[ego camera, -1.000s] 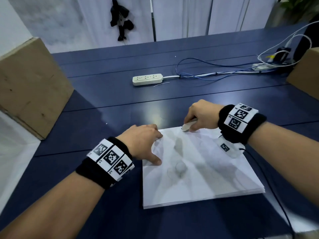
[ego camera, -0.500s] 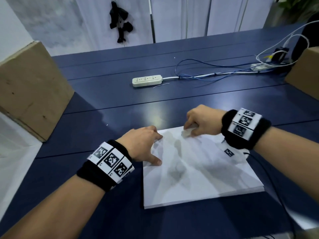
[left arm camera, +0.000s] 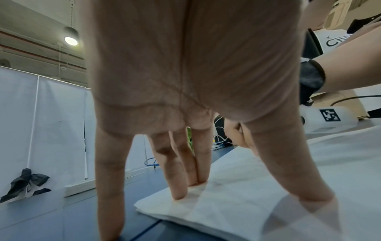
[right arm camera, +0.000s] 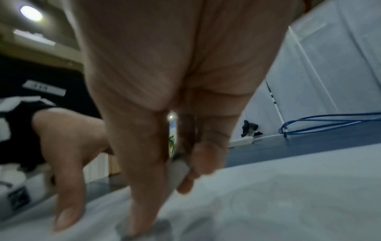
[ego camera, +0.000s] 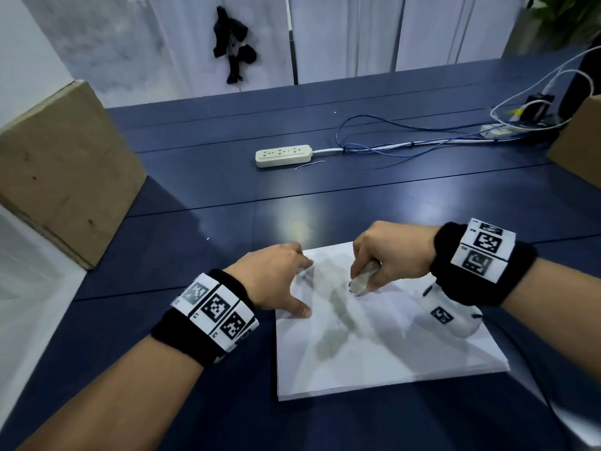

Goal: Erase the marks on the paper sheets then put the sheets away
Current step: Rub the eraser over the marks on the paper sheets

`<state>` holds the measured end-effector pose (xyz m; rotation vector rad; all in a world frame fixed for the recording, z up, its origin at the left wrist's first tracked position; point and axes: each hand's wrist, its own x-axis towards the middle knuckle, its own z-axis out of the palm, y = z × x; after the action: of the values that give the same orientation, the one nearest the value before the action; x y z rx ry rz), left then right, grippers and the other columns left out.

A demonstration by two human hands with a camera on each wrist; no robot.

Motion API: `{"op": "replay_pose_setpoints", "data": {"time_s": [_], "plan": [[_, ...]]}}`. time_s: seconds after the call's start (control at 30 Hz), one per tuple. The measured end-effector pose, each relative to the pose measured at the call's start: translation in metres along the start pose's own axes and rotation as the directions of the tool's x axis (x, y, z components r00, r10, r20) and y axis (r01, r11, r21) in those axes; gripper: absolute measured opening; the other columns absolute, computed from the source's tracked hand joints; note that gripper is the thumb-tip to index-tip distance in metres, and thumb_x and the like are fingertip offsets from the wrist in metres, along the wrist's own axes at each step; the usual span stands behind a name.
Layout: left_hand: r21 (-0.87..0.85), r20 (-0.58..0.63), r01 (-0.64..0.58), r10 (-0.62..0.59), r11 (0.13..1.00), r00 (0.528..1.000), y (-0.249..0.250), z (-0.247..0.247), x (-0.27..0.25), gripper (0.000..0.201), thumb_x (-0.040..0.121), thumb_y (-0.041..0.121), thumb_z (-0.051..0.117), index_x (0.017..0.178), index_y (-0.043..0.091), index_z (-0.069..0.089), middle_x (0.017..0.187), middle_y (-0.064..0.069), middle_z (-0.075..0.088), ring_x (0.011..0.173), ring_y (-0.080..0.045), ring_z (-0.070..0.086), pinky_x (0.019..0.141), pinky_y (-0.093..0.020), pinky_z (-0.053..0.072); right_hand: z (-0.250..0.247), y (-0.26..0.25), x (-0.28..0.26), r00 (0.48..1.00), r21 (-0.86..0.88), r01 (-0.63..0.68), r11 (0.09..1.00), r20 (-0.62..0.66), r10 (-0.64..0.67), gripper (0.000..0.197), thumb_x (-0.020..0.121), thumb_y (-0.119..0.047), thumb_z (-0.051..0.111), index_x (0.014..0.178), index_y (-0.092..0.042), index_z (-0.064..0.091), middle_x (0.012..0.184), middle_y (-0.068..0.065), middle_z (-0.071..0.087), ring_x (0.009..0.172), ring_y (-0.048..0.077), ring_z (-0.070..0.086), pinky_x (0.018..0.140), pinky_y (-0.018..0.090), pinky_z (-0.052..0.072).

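Now drawn back from the far edge toward the middle of the paper stack (ego camera: 383, 346), right hand (ego camera: 387, 252) pinching a white eraser (ego camera: 359, 283) against the top sheet. Left hand (ego camera: 276, 278) unmoved, fingers straight, pressing the near-left corner flat on the blue table (ego camera: 227, 190). Erasing evidently mid-stroke, putting away not yet begun.

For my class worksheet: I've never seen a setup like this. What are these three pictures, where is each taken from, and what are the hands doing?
No machine here: a person's two bare hands, wearing wristbands with printed markers. One camera sits on the head, one on each wrist, looking along the fingers. A stack of paper lies on a blue table. The left hand presses straight fingers on the stack's corner. The right hand grips an eraser against the top sheet. Farther back lie a power strip and cables.
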<state>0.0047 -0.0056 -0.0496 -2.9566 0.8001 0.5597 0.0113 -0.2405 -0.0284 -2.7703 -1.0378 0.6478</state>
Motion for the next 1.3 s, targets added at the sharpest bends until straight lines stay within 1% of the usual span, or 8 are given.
{"op": "replay_pose_setpoints", "data": {"time_s": [0.07, 0.17, 0.37, 0.57, 0.73, 0.93, 1.13, 1.3], "plan": [[-0.005, 0.0, -0.013, 0.013, 1.0, 1.0, 0.001, 0.0, 0.0, 0.077, 0.065, 0.064, 0.075, 0.131, 0.034, 0.052, 0.117, 0.014, 0.045, 0.105, -0.012, 0.053, 0.08, -0.04, 0.053, -0.004, 0.008, 0.008, 0.993, -0.02, -0.049, 0.999, -0.11, 0.047, 0.029, 0.076, -0.043, 0.07, 0.1, -0.028, 0.074, 0.067, -0.012, 0.053, 0.07, 0.011, 0.055, 0.065, 0.019, 0.044], [0.006, -0.003, -0.022, 0.022, 1.0, 1.0, 0.001, -0.002, -0.001, 0.082, 0.065, 0.065, 0.074, 0.135, 0.029, 0.05, 0.119, 0.012, 0.045, 0.106, -0.013, 0.052, 0.08, -0.041, 0.053, -0.01, 0.026, 0.019, 0.969, -0.017, -0.13, 0.991, -0.215, 0.124, 0.029, 0.075, -0.04, 0.07, 0.102, -0.031, 0.074, 0.075, -0.006, 0.063, 0.075, 0.018, 0.058, 0.076, 0.031, 0.052], [-0.04, -0.005, -0.036, 0.035, 0.999, 0.999, -0.001, 0.0, 0.0, 0.083, 0.066, 0.06, 0.077, 0.135, 0.023, 0.053, 0.117, 0.008, 0.047, 0.102, -0.015, 0.053, 0.088, -0.038, 0.05, 0.006, 0.005, -0.006, 1.0, 0.014, -0.02, 1.0, -0.011, 0.02, 0.023, 0.076, -0.035, 0.072, 0.099, -0.036, 0.073, 0.077, -0.009, 0.059, 0.069, 0.004, 0.051, 0.065, 0.018, 0.042], [-0.052, -0.006, -0.054, 0.054, 0.997, 0.999, 0.002, -0.003, -0.001, 0.085, 0.067, 0.058, 0.079, 0.139, 0.021, 0.051, 0.12, 0.006, 0.047, 0.104, -0.015, 0.053, 0.092, -0.035, 0.048, -0.007, 0.032, 0.016, 0.959, -0.023, -0.152, 0.988, -0.247, 0.142, 0.026, 0.079, -0.036, 0.069, 0.104, -0.032, 0.074, 0.069, -0.011, 0.057, 0.068, 0.011, 0.054, 0.068, 0.025, 0.044], [-0.057, -0.003, -0.043, 0.043, 0.997, 0.999, 0.0, -0.002, -0.001, 0.084, 0.066, 0.058, 0.079, 0.136, 0.021, 0.053, 0.116, 0.007, 0.047, 0.102, -0.015, 0.053, 0.09, -0.036, 0.049, 0.005, 0.011, -0.013, 0.998, 0.03, -0.055, 0.998, -0.002, 0.055, 0.019, 0.079, -0.038, 0.069, 0.096, -0.035, 0.074, 0.081, -0.009, 0.057, 0.066, 0.011, 0.063, 0.063, 0.02, 0.049], [-0.046, 0.006, -0.043, 0.043, 0.998, 0.999, 0.002, -0.004, 0.0, 0.081, 0.066, 0.058, 0.079, 0.132, 0.019, 0.055, 0.115, 0.006, 0.047, 0.099, -0.016, 0.053, 0.089, -0.037, 0.05, -0.01, 0.037, 0.017, 0.965, 0.02, -0.165, 0.986, -0.203, 0.165, 0.019, 0.077, -0.032, 0.07, 0.095, -0.033, 0.076, 0.074, -0.002, 0.068, 0.055, 0.008, 0.064, 0.061, 0.02, 0.052], [-0.064, -0.005, -0.043, 0.043, 0.997, 0.999, 0.001, -0.002, -0.001, 0.083, 0.067, 0.057, 0.079, 0.135, 0.018, 0.053, 0.117, 0.005, 0.048, 0.102, -0.015, 0.053, 0.09, -0.035, 0.048, 0.0, 0.015, -0.009, 0.998, 0.109, -0.058, 0.992, 0.029, 0.055, 0.022, 0.075, -0.03, 0.075, 0.096, -0.031, 0.076, 0.085, -0.006, 0.061, 0.057, 0.013, 0.066, 0.06, 0.019, 0.053], [-0.057, -0.006, -0.055, 0.055, 0.997, 0.998, 0.002, -0.004, -0.002, 0.085, 0.068, 0.058, 0.078, 0.137, 0.018, 0.051, 0.119, 0.004, 0.047, 0.102, -0.016, 0.053, 0.09, -0.034, 0.048, -0.01, 0.036, 0.017, 0.969, 0.041, -0.162, 0.986, -0.18, 0.167, 0.025, 0.075, -0.026, 0.073, 0.1, -0.031, 0.075, 0.082, -0.002, 0.068, 0.054, 0.009, 0.064, 0.066, 0.027, 0.056]]}}
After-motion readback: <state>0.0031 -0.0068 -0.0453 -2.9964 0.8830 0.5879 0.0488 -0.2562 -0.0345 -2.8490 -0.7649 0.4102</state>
